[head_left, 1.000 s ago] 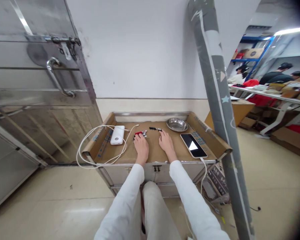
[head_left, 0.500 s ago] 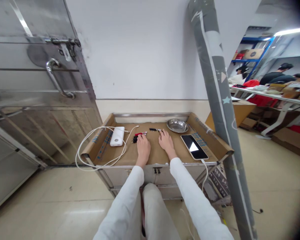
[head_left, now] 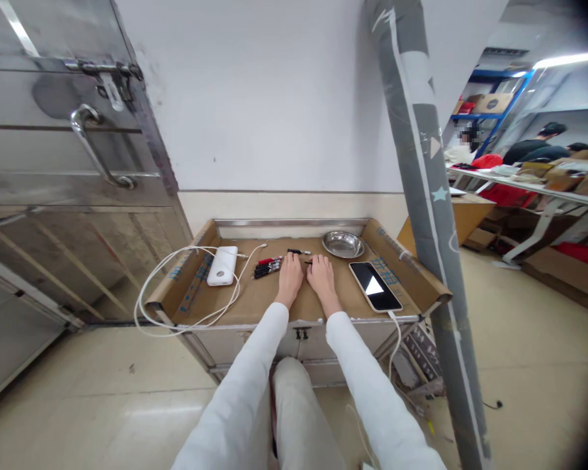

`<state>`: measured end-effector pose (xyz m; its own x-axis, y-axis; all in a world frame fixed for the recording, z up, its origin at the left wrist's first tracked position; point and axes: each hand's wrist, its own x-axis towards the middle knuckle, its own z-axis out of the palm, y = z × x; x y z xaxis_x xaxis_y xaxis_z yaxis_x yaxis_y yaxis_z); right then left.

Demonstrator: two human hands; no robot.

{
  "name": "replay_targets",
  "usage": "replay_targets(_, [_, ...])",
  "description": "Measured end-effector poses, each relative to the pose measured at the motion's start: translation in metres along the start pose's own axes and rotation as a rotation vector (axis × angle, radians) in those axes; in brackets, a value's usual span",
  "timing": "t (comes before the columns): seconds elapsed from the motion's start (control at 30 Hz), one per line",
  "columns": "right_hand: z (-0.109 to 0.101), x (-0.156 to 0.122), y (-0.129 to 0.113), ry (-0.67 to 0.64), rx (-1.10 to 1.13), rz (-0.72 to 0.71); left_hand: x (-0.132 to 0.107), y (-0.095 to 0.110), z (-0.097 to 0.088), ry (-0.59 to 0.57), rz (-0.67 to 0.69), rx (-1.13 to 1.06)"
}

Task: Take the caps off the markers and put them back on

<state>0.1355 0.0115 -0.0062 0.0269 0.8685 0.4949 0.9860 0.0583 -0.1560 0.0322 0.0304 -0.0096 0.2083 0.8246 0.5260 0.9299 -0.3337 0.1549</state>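
Both of my hands are over the middle of the brown cardboard surface, close together, backs up. My left hand (head_left: pixel 291 279) has its fingers bent and close together, just right of a row of several black pens and one red pen (head_left: pixel 268 261). What lies under its fingertips is hidden. My right hand (head_left: pixel 322 281) is closed too. A small thin dark piece (head_left: pixel 308 263) shows at its fingertips, too small to name. Beyond the fingertips lies a single black pen (head_left: pixel 298 252) with a clear end.
A white power bank (head_left: pixel 222 266) with a looped white cable (head_left: pixel 149 281) is at left. A steel dish (head_left: pixel 343 244) stands behind right, a phone (head_left: pixel 375 286) on a cable in front of it. A long wrapped roll (head_left: pixel 421 150) leans at right. Other people sit in the far right background.
My left hand has moved right, off the row of pens, so more of the pens shows. My hands are now closer together. The small dark piece has come into sight between them.
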Motion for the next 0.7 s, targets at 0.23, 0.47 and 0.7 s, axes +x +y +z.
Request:
replay_targets(0.23, [-0.0026,0.0002,-0.0002,-0.009,-0.061,0.039,0.0097,0.0000,0.0041,-0.018,-0.049,0.044])
replay_targets(0.47, [-0.0029,-0.0005,0.0010,-0.026,-0.071,0.029,0.0093,-0.0030,0.0065,0.020,-0.047,0.012])
replay_targets(0.7, [-0.0029,-0.0003,0.0000,-0.029,-0.077,0.037,0.0060,-0.0031,0.0034,-0.008,-0.007,0.056])
